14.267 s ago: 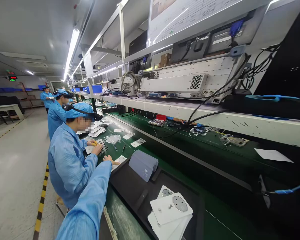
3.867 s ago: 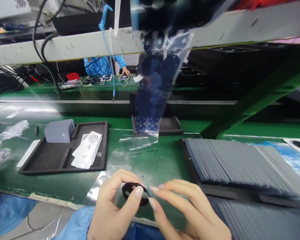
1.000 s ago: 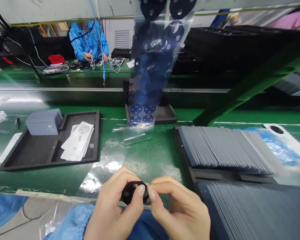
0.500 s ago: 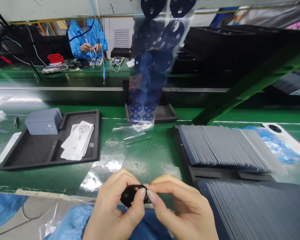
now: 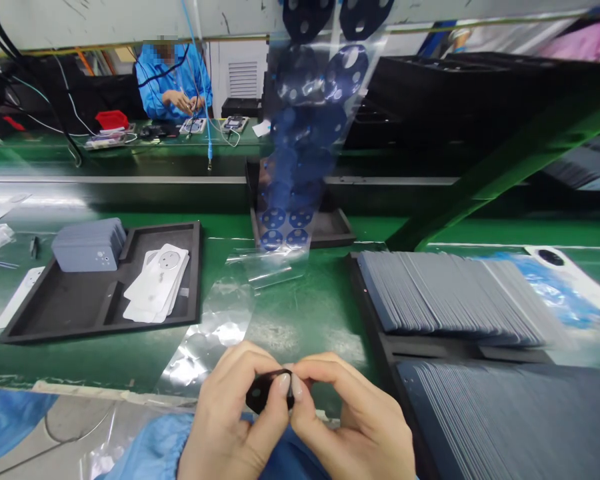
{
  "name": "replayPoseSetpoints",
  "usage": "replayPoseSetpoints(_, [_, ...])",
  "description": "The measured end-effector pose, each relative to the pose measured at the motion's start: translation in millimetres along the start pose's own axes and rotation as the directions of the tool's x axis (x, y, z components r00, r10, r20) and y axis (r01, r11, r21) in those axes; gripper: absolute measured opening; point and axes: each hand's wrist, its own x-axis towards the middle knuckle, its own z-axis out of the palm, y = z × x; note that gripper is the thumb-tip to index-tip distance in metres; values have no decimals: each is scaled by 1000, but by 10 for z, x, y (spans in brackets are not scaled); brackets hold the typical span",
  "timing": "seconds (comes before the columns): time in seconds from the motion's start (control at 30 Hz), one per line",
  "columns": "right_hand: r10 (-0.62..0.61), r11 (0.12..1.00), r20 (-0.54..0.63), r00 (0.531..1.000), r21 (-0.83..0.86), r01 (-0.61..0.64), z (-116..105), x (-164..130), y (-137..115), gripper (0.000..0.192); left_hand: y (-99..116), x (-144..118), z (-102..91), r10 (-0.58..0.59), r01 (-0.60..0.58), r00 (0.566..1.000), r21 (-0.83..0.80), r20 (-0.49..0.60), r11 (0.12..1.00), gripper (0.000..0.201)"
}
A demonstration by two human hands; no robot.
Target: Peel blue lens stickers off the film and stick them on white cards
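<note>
Green table (image 5: 305, 320) spreads before us in the head view, with a person (image 5: 175, 80) in blue beyond. Ahead hangs a clear strip (image 5: 303, 133) bearing dark discs. Near the table's front edge, our left hand (image 5: 235, 407) has its grip clasped around a black disc (image 5: 258, 395), while our right hand (image 5: 357, 413) has its grip pinched at the disc's right edge. To our left, a tray (image 5: 75, 297) holds white cards (image 5: 155, 287); to our right, we see grey panels (image 5: 455, 300) packed in rows.
</note>
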Motion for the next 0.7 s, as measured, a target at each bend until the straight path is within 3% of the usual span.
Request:
replayPoseSetpoints(0.3, [60,995,33,998,73,-63,-21,-20,24,13,-7,1,-37,-21,22,999,-53,25,998,13])
replayPoseSetpoints(0.53, [110,983,154,982,130,-131,-132,31,-4,12,58,29,-82,-39,40,999,-61,17,997,15])
replayPoseSetpoints(0.7, [40,996,39,998,73,-43,-175,14,-12,17,19,23,-44,-50,50,999,-23,10,998,16])
